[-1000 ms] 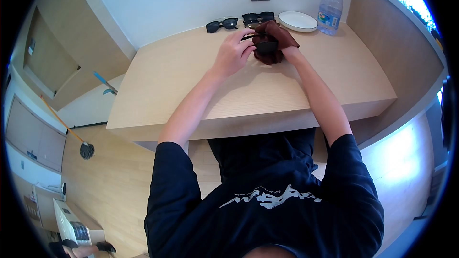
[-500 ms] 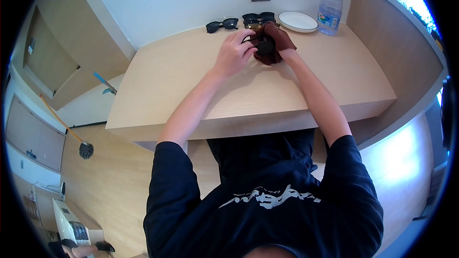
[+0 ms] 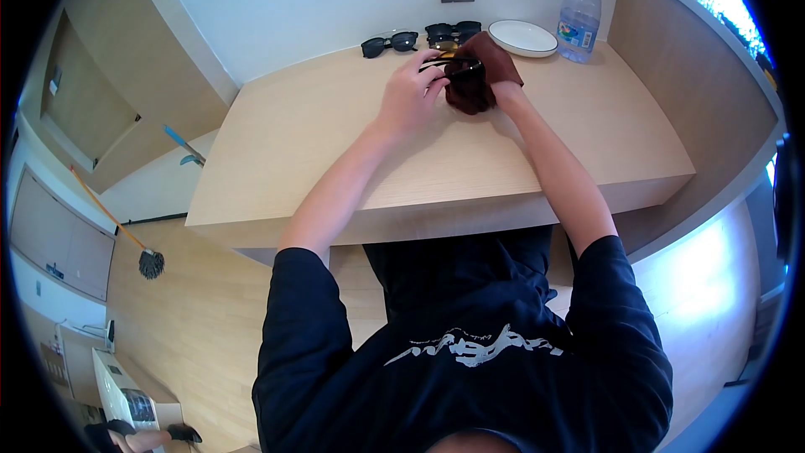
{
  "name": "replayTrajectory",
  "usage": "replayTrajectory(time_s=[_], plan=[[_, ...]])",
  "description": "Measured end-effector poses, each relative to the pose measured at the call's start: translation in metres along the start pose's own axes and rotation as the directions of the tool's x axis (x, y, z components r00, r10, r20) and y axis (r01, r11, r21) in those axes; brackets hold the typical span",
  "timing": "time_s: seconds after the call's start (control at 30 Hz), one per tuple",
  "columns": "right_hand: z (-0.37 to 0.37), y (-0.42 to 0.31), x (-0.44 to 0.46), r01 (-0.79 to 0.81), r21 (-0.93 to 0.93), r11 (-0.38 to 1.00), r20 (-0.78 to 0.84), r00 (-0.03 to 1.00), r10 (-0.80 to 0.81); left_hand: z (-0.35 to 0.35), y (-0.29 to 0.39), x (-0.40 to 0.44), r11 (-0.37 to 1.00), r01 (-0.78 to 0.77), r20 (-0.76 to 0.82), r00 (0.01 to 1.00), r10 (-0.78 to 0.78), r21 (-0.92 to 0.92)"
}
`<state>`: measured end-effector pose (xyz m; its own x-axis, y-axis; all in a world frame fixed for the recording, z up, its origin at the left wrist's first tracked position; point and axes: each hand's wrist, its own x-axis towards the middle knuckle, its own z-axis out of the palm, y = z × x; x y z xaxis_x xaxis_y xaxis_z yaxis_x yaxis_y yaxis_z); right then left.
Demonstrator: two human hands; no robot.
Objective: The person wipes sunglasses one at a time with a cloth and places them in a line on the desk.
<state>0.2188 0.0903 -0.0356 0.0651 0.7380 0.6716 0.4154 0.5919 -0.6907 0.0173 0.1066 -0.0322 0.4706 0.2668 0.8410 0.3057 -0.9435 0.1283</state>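
Above the wooden desk (image 3: 335, 151), my left hand (image 3: 411, 91) grips a pair of dark sunglasses (image 3: 464, 70) by the frame, fingers closed around one side. A dark red-brown cloth (image 3: 501, 63) covers most of my right hand (image 3: 506, 94), whose fingers are hidden inside it. The cloth lies behind and around the lenses, bunched below them. Just beyond my hands, more sunglasses rest near the wall: a black pair (image 3: 391, 44) at the left, another dark pair (image 3: 454, 31), and a yellowish-lensed pair (image 3: 444, 46) partly hidden by the cloth.
A white plate (image 3: 522, 38) with a dark rim stands at the back, beside a large clear water bottle (image 3: 579, 17). A wooden partition (image 3: 692, 59) borders the desk on the right. On the floor at left is a mop (image 3: 151, 263); a person's leg (image 3: 147, 440) shows at lower left.
The sunglasses have turned in my left hand, so their frame and lenses now face differently against the cloth. The cloth has shifted slightly with my right hand.
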Motion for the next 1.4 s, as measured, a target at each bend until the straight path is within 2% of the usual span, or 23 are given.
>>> replayTrajectory(time_s=[0.07,0.13,0.17,0.23,0.27,0.33,0.43,0.47,0.5,0.6,0.63,0.7,0.77,0.8,0.83,0.87,0.9,0.97,1.03,1.1,1.23,1.3,1.4], plan=[[-0.001,0.0,0.002,0.012,0.026,1.0,-0.02,1.0,-0.012,0.001,-0.004,-0.002,0.998,0.05,0.009,0.999,-0.05,-0.034],[-0.007,-0.001,0.006,-0.152,0.608,0.779,-0.157,0.939,0.306,0.001,-0.008,-0.001,0.993,0.099,0.016,0.995,-0.099,-0.068],[-0.017,0.004,0.008,-0.152,0.608,0.779,-0.157,0.939,0.305,0.001,-0.01,0.0,0.997,0.067,-0.003,0.998,-0.067,-0.049],[-0.042,0.013,0.01,0.0,0.931,0.366,-0.256,0.713,0.653,0.002,-0.012,-0.001,0.999,0.036,-0.019,0.999,-0.036,-0.03],[-0.049,0.018,0.008,-0.001,0.931,0.366,-0.257,0.712,0.653,0.002,-0.012,-0.001,0.999,0.037,-0.023,0.999,-0.038,-0.021],[-0.063,0.03,0.003,0.228,0.923,0.309,-0.376,0.695,0.613,0.004,-0.013,-0.001,0.999,0.037,-0.031,0.999,-0.038,-0.015],[-0.078,0.061,-0.006,0.264,0.914,0.307,-0.396,0.74,0.544,0.003,-0.016,-0.002,0.998,0.05,-0.026,0.998,-0.051,-0.036],[-0.076,0.052,-0.002,0.249,0.902,0.352,-0.428,0.624,0.654,0.003,-0.018,-0.001,0.999,0.014,-0.042,0.999,-0.015,-0.029],[-0.074,0.052,-0.002,0.249,0.903,0.352,-0.427,0.625,0.654,0.003,-0.019,0.0,0.999,-0.024,-0.058,0.998,0.023,-0.023],[-0.071,0.057,-0.002,0.132,0.943,0.306,-0.31,0.682,0.663,0.001,-0.017,0.0,0.996,0.077,0.004,0.997,-0.077,-0.054],[-0.065,0.045,0.0,0.045,0.921,0.387,-0.323,0.642,0.695,-0.001,-0.015,0.0,0.996,0.078,0.005,0.997,-0.077,-0.053],[-0.055,0.018,-0.001,-0.046,0.888,0.458,-0.342,0.6,0.724,-0.004,-0.012,0.0,0.958,0.282,0.198,0.943,-0.266,-0.056],[-0.049,-0.003,-0.002,-0.391,0.856,0.338,0.046,0.709,0.704,-0.004,-0.008,-0.001,0.946,0.318,0.235,0.926,-0.295,-0.067],[-0.042,-0.006,0.004,-0.391,0.856,0.338,0.046,0.709,0.704,-0.004,-0.007,-0.002,0.931,0.358,0.272,0.905,-0.326,-0.074],[-0.035,-0.007,0.014,-0.459,0.153,0.875,-0.012,0.885,0.466,-0.002,-0.01,-0.004,0.931,0.358,0.272,0.905,-0.327,-0.073],[-0.029,-0.009,0.02,-0.075,-0.64,0.765,0.177,0.954,0.241,0.0,-0.012,-0.005,0.942,0.321,0.255,0.923,-0.288,-0.097],[-0.025,-0.011,0.019,-0.074,-0.639,0.765,0.176,0.955,0.239,0.002,-0.014,-0.006,0.951,0.283,0.237,0.939,-0.249,-0.122],[-0.015,-0.018,0.01,0.264,-0.602,0.753,0.466,0.882,0.064,0.0,-0.013,-0.006,0.949,0.298,0.268,0.927,-0.263,-0.098],[-0.011,-0.02,0.006,0.287,-0.653,0.701,0.483,0.87,0.095,0.0,-0.013,-0.006,0.946,0.316,0.298,0.912,-0.282,-0.071],[-0.012,-0.007,0.004,0.52,-0.644,0.561,0.618,0.786,-0.018,0.0,-0.014,-0.007,0.952,0.283,0.279,0.929,-0.242,-0.114],[-0.019,-0.016,0.007,0.522,-0.679,0.516,0.644,0.761,0.077,0.005,-0.021,-0.007,0.955,0.266,0.195,0.952,-0.238,-0.131],[-0.027,0.005,0.013,0.42,-0.75,0.511,0.535,0.84,0.093,0.003,-0.022,-0.006,0.986,0.169,0.134,0.977,-0.168,0.007],[-0.038,0.028,0.015,0.374,-0.768,0.521,0.498,0.859,0.118,0.004,-0.032,-0.01,0.984,0.163,0.144,0.974,-0.173,0.077]])
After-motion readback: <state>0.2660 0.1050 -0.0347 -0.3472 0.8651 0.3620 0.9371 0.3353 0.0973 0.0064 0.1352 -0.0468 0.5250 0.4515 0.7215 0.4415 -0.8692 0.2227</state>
